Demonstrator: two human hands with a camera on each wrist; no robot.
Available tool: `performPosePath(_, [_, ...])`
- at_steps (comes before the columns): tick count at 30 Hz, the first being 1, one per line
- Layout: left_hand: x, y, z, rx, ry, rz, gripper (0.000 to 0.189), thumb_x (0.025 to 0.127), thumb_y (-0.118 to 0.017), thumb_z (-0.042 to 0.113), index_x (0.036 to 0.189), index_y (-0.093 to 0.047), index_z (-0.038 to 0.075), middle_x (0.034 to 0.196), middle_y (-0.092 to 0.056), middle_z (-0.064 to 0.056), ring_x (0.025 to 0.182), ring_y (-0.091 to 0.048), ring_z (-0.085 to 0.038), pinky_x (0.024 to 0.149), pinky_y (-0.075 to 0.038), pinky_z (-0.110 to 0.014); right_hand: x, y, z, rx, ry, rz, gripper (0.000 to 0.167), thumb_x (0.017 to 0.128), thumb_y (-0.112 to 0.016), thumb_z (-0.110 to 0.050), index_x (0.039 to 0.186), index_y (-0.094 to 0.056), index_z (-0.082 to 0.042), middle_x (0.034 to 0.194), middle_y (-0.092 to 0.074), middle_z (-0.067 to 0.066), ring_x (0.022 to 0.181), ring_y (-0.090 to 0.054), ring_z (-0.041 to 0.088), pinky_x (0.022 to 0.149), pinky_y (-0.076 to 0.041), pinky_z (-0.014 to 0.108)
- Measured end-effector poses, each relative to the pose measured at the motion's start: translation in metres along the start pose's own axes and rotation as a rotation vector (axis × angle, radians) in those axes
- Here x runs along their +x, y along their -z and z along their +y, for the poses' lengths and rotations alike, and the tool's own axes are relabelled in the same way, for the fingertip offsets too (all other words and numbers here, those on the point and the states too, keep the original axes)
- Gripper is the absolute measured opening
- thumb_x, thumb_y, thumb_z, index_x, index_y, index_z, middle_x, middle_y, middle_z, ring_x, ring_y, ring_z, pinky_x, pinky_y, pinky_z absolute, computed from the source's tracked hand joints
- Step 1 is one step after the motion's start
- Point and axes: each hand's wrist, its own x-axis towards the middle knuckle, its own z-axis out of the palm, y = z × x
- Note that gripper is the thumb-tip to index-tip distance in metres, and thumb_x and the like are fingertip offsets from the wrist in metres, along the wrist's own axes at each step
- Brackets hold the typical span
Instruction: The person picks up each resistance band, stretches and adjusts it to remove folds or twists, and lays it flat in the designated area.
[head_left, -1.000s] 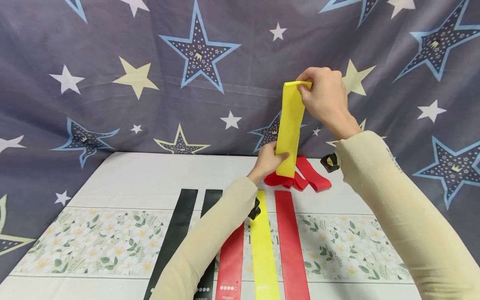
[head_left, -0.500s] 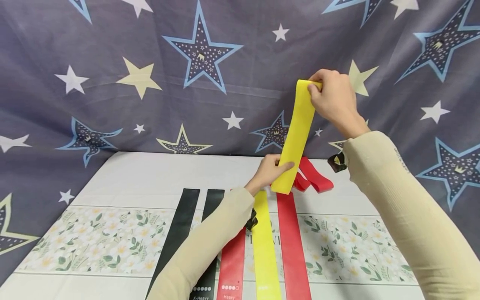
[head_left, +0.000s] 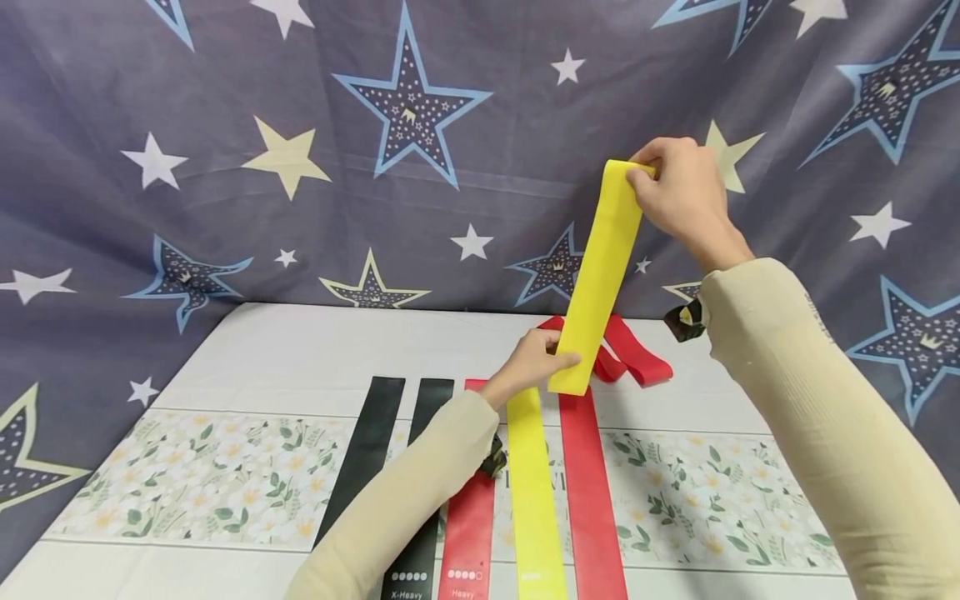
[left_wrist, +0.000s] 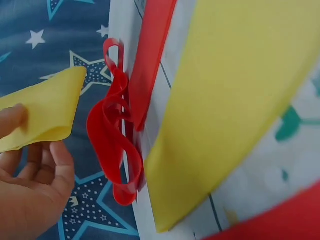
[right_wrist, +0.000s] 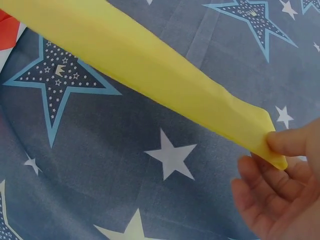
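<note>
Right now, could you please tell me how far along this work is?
Five bands already lie flat in a row on the table. In hand is another yellow band, held by the right hand and left hand. Probably left is the loose red heap beyond the row.

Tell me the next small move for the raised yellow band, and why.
I'd probably lower the raised yellow band toward the table, just right of the rightmost flat red band. The right hand holds its top, the left hand pinches it near its lower end, and another yellow band already lies flat beside that red one.
</note>
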Motion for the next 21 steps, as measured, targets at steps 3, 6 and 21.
performPosePath(3, [-0.004,0.004,-0.003,0.047,0.017,0.007,0.02,0.09,-0.066,0.018,0.102,-0.07,0.002,0.08,-0.065,-0.006,0.066,-0.054,-0.012,0.062,-0.043,-0.021,-0.001,0.002,-0.001,0.005,0.016,0.01,0.035,0.094,-0.047,-0.019,0.114,-0.066,0.003,0.104,-0.064,0.022,0.08,-0.057,0.029,0.059,-0.04,0.026])
performPosePath(6, [-0.008,0.008,-0.004,0.074,0.022,0.027,0.017,0.089,-0.066,0.02,0.093,-0.072,0.004,0.063,-0.051,0.0,0.056,-0.043,-0.012,0.056,-0.035,-0.022,-0.003,0.005,-0.001,0.008,0.03,0.016,0.035,0.093,-0.048,-0.019,0.112,-0.067,0.003,0.103,-0.065,0.022,0.079,-0.056,0.028,0.057,-0.039,0.024])
performPosePath(21, [-0.02,0.032,-0.018,0.041,0.235,0.124,0.023,0.087,-0.065,0.012,0.105,-0.07,-0.002,0.06,-0.064,-0.006,0.045,-0.049,-0.012,0.046,-0.04,-0.02,-0.02,0.012,0.013,0.075,0.095,-0.015,0.027,0.09,-0.06,-0.021,0.104,-0.071,0.0,0.076,-0.053,0.013,0.067,-0.043,0.021,0.056,-0.033,0.025])
